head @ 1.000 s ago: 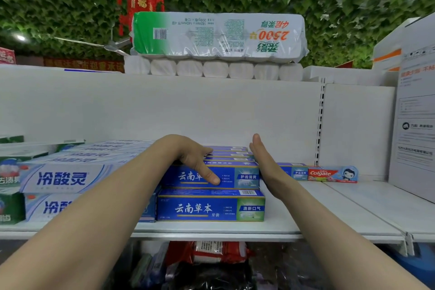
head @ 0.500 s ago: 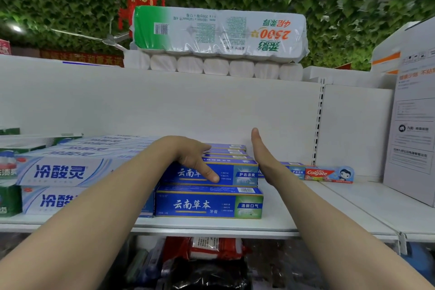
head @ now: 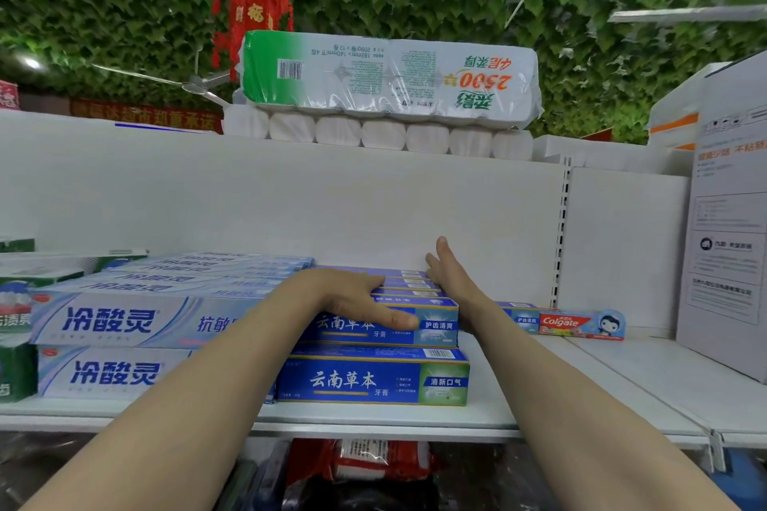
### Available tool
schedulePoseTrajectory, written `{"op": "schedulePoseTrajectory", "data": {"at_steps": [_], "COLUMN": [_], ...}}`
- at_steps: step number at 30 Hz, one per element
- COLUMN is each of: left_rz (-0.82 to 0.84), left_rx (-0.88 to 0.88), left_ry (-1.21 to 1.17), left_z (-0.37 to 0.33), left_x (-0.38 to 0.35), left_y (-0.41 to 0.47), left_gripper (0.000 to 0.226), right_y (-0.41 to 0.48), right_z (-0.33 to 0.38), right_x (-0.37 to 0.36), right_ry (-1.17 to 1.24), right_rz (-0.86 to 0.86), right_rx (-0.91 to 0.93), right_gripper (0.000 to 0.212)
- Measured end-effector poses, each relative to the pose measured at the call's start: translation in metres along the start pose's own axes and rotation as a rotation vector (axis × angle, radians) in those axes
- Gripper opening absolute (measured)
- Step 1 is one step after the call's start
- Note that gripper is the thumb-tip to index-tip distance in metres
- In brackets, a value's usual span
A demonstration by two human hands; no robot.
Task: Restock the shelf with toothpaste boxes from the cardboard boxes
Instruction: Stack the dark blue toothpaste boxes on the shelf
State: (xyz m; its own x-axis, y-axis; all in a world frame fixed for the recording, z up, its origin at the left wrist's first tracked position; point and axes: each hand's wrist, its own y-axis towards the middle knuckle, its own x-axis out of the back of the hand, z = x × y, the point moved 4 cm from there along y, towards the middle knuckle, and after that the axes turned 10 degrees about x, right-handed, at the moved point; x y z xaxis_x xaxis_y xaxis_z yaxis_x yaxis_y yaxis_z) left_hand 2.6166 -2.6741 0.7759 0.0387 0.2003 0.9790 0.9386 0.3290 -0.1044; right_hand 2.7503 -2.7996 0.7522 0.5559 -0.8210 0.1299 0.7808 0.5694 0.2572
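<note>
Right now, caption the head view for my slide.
Left hand rests atop the stacked blue toothpaste boxes while right hand presses flat against their right end on the white shelf.

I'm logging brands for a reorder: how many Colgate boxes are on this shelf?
1. The red Colgate box lies near the back of the shelf, just right of a blue box. Others could be hidden behind the stacks.
</note>
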Motion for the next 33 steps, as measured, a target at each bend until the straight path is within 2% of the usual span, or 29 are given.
{"op": "schedulePoseTrajectory", "data": {"at_steps": [3,9,15,19,22,24,29,33], "left_rz": [-0.041,-0.087,-0.086,-0.086,-0.092,-0.116,-0.151,-0.188], "left_rx": [0.004,-0.001,0.005,-0.001,-0.008,-0.017,-0.032,-0.015], "left_ry": [0.003,0.011,0.013,0.014,0.019,0.023,0.017,0.064], "left_z": [-0.001,-0.004,-0.003,-0.002,-0.002,-0.001,-0.002,-0.009], "left_x": [-0.001,0.001,0.002,0.002,0.002,0.002,0.001,0.001], "left_y": [0.004,0.006,0.005,0.006,0.007,0.009,0.010,0.002], "left_gripper": [0.115,0.114,0.113,0.113,0.115,0.114,0.113,0.107], "right_y": [0.000,-0.001,-0.008,-0.031,-0.045,-0.054,-0.073,-0.096], "right_z": [0.003,-0.003,0.001,0.015,0.021,0.022,0.021,0.025], "right_x": [-0.001,0.001,-0.004,-0.001,0.006,0.011,0.035,0.070], "right_ry": [0.018,0.074,0.042,-0.092,-0.283,-0.370,-0.647,-0.840], "right_rz": [0.027,0.067,0.027,0.101,0.197,0.229,0.055,-0.151], "right_rx": [0.039,0.037,0.068,0.175,0.288,0.370,0.483,0.529], "right_gripper": [0.081,0.083,0.082,0.072,0.096,0.089,0.086,0.070]}}
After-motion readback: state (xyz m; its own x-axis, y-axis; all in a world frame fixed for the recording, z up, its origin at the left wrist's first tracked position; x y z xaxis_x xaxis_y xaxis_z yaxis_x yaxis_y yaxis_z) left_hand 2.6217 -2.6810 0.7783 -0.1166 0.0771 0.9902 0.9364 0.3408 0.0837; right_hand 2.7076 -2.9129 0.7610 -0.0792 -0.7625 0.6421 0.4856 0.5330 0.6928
